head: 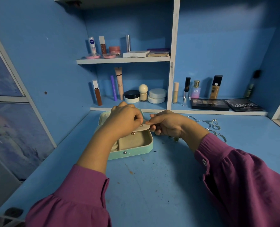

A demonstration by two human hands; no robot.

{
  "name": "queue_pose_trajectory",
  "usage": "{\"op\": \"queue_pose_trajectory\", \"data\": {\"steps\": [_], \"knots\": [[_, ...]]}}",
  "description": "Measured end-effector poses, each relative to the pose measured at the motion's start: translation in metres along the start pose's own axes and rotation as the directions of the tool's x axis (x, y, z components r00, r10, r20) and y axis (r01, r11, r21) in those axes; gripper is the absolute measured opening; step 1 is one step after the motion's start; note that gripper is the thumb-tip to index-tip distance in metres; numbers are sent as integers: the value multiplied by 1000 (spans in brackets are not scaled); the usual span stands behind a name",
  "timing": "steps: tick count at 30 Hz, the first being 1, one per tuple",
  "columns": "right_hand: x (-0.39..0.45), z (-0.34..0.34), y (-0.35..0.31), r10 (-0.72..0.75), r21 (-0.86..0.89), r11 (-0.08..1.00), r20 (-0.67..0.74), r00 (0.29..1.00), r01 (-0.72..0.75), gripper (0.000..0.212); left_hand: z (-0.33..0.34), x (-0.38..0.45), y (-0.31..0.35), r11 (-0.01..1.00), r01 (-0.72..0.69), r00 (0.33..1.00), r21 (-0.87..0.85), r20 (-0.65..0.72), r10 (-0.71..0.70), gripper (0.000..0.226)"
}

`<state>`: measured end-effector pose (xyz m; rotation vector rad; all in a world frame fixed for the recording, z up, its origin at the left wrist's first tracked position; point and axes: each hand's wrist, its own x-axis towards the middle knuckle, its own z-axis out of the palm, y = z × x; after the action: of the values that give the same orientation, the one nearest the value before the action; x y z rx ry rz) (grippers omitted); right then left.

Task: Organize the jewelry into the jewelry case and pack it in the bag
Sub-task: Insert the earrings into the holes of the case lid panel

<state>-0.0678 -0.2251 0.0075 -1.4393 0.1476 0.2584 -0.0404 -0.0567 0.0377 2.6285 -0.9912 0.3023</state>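
Observation:
A mint-green jewelry case (136, 150) lies open on the blue desk, its beige lining showing. Over it, my left hand (125, 119) pinches a small earring at the beige inner flap (144, 128) of the case. My right hand (167, 124) pinches the flap's right end, holding it lifted. A small gold earring (133, 133) hangs below the flap inside the case. Silver bangles and rings (213, 126) lie on the desk to the right of my right hand, partly hidden by my wrist. No bag is in view.
Shelves behind the desk hold cosmetics: tubes, jars (131, 96), a perfume bottle (195, 90) and two dark eyeshadow palettes (209, 104) at the back right. A blue cabinet wall stands at the left. Bare desk surface (152, 185) stretches in front of the case.

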Motion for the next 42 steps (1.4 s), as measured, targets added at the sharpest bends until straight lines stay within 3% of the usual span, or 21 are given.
{"op": "queue_pose_trajectory", "data": {"steps": [14, 26, 42], "knots": [[2, -1, 1, -2, 52, 999, -6, 1000, 3, 33, -2, 1, 2, 1000, 30, 999, 5, 37, -30, 13], [-1, -2, -1, 22, 5, 1000, 28, 999, -22, 22, 1, 0, -1, 999, 13, 1000, 38, 25, -14, 16], [-2, 1, -1, -17, 2, 1000, 43, 999, 17, 29, -1, 2, -6, 1000, 17, 1000, 14, 7, -17, 12]]}}
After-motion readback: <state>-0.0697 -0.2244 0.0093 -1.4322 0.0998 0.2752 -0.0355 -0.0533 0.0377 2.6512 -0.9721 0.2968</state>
